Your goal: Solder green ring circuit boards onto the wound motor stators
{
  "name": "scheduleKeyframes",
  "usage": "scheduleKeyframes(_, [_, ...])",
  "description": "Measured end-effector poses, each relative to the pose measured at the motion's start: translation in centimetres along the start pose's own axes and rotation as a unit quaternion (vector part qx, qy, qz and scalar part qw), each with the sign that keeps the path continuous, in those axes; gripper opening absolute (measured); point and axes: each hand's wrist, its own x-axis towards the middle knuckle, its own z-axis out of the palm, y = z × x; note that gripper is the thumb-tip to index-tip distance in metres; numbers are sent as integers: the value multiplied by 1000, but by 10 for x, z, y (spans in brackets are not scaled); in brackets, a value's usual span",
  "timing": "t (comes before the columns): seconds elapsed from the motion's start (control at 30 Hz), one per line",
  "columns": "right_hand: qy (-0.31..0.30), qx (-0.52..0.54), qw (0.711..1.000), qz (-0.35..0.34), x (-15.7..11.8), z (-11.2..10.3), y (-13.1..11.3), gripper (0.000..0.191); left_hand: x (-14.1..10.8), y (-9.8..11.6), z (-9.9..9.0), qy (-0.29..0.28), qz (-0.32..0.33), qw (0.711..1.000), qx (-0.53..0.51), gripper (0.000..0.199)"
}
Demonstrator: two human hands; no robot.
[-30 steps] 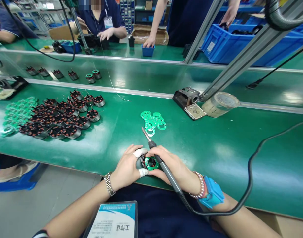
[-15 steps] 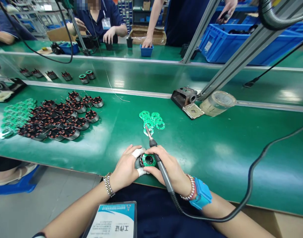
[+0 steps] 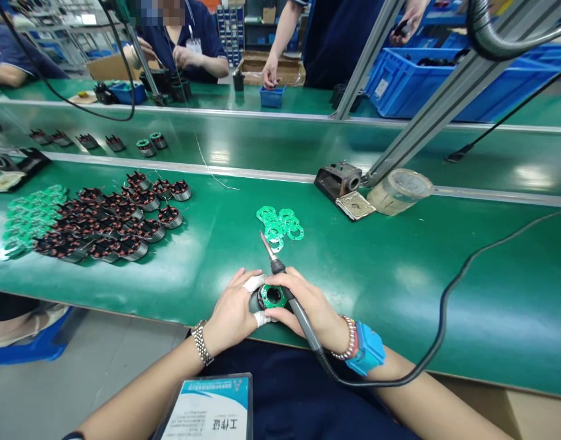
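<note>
Near the table's front edge, a motor stator [image 3: 263,297] carries a green ring-shaped circuit board [image 3: 274,296] on its top. My left hand [image 3: 234,308] curves round the stator's left side, with white tape on its thumb and a finger. My right hand [image 3: 308,305] has a soldering iron [image 3: 303,318] lying in it, tip pointing away from me and up to the left. Its thumb and index finger also touch the ring board's right side. Just beyond the iron's tip lies a small pile of green ring boards [image 3: 275,229].
Several stators [image 3: 110,220] and a heap of green boards [image 3: 33,214] cover the table's left. A soldering iron stand [image 3: 339,178] with a sponge and a cloudy tub [image 3: 399,190] sit back right. The iron's cord [image 3: 445,305] loops rightward. Co-workers' hands [image 3: 270,70] are across the bench.
The soldering iron's tip has shifted slightly left, away from over the pile of boards. Both my hands stay round the stator. Across the bench, a co-worker's hand has lifted from a black part.
</note>
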Motion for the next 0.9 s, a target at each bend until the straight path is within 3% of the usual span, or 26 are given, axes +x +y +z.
scheduleKeyframes(0.17, [58, -41, 997, 36, -19, -17, -3, 27, -2, 3, -4, -6, -7, 1000, -20, 85])
scheduleKeyframes(0.33, [79, -70, 991, 78, -39, -20, -13, 19, -3, 8, 2, 50, -12, 996, -75, 45])
scheduleKeyframes(0.43, [84, -62, 991, 83, -41, -15, -16, 19, -4, 12, 4, 58, -49, 992, -102, 42])
scheduleKeyframes(0.57, [85, -49, 991, 92, -37, -12, -16, 27, -10, 9, -8, -11, -86, 978, -189, 75])
scheduleKeyframes(0.63, [79, -41, 991, 102, -35, -11, -16, 32, -15, 4, -18, -54, -88, 955, -278, 86])
scheduleKeyframes(0.7, [71, -29, 991, 106, -32, -10, -15, 36, -18, -1, -26, -59, -118, 926, -353, 71])
scheduleKeyframes(0.77, [59, -16, 993, 101, -27, -6, -15, 40, -17, -3, -29, -30, -168, 907, -384, 40])
scheduleKeyframes(0.83, [44, -10, 995, 93, -21, 0, -15, 43, -12, -2, -28, 5, -202, 905, -375, 19])
scheduleKeyframes(0.9, [38, -12, 995, 86, -15, 5, -14, 44, -5, 2, -23, 38, -209, 909, -359, 14])
